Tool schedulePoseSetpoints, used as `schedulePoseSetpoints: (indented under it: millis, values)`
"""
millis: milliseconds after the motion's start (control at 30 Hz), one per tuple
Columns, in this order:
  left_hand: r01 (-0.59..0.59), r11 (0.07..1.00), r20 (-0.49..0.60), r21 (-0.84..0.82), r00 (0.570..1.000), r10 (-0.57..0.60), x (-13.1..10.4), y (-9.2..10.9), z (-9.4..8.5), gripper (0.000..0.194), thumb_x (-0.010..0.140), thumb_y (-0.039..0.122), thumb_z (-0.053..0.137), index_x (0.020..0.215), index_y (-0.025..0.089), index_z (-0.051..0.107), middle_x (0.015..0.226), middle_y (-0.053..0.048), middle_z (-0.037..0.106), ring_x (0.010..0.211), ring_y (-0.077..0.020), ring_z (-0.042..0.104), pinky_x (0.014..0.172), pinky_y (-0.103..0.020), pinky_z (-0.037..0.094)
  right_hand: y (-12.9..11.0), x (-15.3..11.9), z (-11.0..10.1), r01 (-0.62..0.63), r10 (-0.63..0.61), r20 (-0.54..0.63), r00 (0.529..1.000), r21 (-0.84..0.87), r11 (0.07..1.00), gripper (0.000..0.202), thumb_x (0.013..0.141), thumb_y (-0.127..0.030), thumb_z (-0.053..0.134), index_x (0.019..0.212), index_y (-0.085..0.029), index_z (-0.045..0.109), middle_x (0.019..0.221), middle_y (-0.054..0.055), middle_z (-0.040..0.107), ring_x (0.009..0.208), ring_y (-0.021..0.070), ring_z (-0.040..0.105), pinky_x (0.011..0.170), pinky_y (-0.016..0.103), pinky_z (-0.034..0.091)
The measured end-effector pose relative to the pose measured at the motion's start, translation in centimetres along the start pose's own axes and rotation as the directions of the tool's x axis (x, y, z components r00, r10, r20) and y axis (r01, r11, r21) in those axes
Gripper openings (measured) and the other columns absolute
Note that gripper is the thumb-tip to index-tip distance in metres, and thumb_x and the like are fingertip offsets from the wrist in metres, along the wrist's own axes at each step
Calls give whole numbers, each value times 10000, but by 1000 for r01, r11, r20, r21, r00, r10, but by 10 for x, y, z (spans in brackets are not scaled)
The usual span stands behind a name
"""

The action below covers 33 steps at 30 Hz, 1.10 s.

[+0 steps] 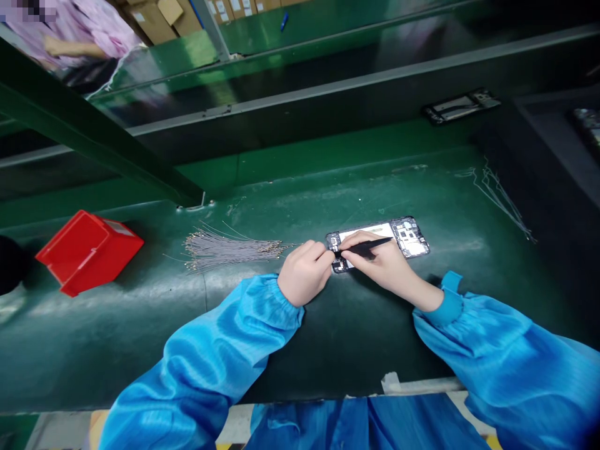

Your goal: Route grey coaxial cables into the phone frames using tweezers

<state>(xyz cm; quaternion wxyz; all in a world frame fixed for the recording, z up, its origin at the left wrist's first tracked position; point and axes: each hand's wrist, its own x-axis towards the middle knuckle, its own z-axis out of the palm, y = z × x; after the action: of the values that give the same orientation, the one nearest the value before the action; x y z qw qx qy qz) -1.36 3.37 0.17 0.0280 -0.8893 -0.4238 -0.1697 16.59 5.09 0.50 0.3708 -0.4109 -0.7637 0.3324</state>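
Note:
An opened phone [411, 237] lies on the green bench mat, its circuit board and white inner area exposed. My left hand [305, 272] is closed in a pinch at the phone's left end; whatever its fingertips hold is hidden. My right hand [382, 262] rests over the phone's middle, gripping slim black tweezers [368, 246] whose tip points at the left end beside my left fingers. Left of my hands is a bundle of thin grey cables [234, 249] with small gold-coloured ends. A few strands reach from it toward my left hand.
A red bin [100, 253] sits tilted at the left, near a green post [140, 156]. Loose thin wires [504, 200] lie at the right. Another phone frame [462, 106] is at the back right. Across the bench is a person in pink [89, 31], near cardboard boxes [154, 22].

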Motion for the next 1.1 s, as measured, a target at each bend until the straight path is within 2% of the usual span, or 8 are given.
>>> schedulePoseSetpoints:
  millis: [200, 400, 500, 600, 667, 800, 967, 1100]
  values:
    - [19, 999, 29, -41, 999, -18, 1, 0, -1, 231, 852, 163, 390, 671, 166, 534, 690, -29, 502, 677, -147, 444, 618, -251, 386, -4, -4, 1, 174, -168, 77, 983, -67, 983, 92, 828, -170, 478, 862, -198, 559, 815, 50, 605, 772, 162, 565, 698, 310, 469]
    - [52, 993, 115, -107, 993, -39, 3, -7, -7, 177, 860, 218, 413, 773, 166, 558, 733, -28, 532, 716, -150, 490, 642, -250, 420, -9, -3, 6, 169, -162, 86, 983, -79, 982, 89, 833, -195, 472, 855, -201, 558, 820, 53, 603, 779, 171, 565, 701, 315, 471]
    - [65, 991, 196, -121, 980, -40, 3, -21, -15, 140, 863, 227, 434, 846, 171, 562, 792, -28, 545, 766, -150, 507, 680, -249, 430, 1, -1, -18, 53, -60, -104, 993, -75, 996, 70, 825, -210, 496, 839, -206, 565, 831, 46, 611, 801, 169, 577, 731, 312, 471]
    - [-70, 994, 259, -85, 962, 90, 4, -26, -25, 127, 852, 189, 444, 906, 184, 558, 854, -33, 547, 789, -156, 498, 694, -264, 421, 23, -9, -57, -146, 23, -395, 918, -284, 948, 72, 810, -239, 508, 778, -199, 560, 803, 54, 590, 770, 188, 560, 716, 337, 446]
    - [-208, 976, 278, -71, 935, 220, 5, -20, -28, 132, 856, 195, 436, 906, 197, 558, 858, -33, 543, 768, -156, 486, 664, -269, 405, 37, -19, -78, -274, 63, -485, 872, -378, 884, 99, 808, -268, 502, 762, -198, 555, 768, 49, 576, 707, 188, 543, 668, 340, 436]
    - [-370, 928, 244, -45, 897, 369, 9, 2, -25, 191, 882, 173, 368, 837, 203, 551, 801, -32, 521, 734, -152, 464, 631, -275, 368, 38, -41, -83, -267, 105, -390, 915, -387, 883, 123, 816, -300, 499, 752, -208, 551, 743, 32, 577, 688, 179, 552, 654, 330, 437]
    - [-404, 915, 252, -7, 884, 393, 15, 13, -18, 130, 864, 179, 403, 835, 185, 530, 793, -38, 518, 739, -162, 464, 658, -294, 366, 11, -56, -64, -160, 129, -186, 974, -165, 973, 86, 820, -278, 521, 817, -219, 583, 839, 44, 609, 794, 189, 586, 724, 341, 468]
    - [-412, 910, 234, 46, 890, 391, 19, 20, -16, 133, 863, 169, 413, 782, 173, 519, 724, -30, 521, 697, -166, 471, 639, -305, 353, 4, -65, -58, -151, 149, -159, 976, -2, 988, 79, 794, -238, 568, 862, -227, 607, 911, 47, 624, 873, 195, 590, 796, 368, 474]
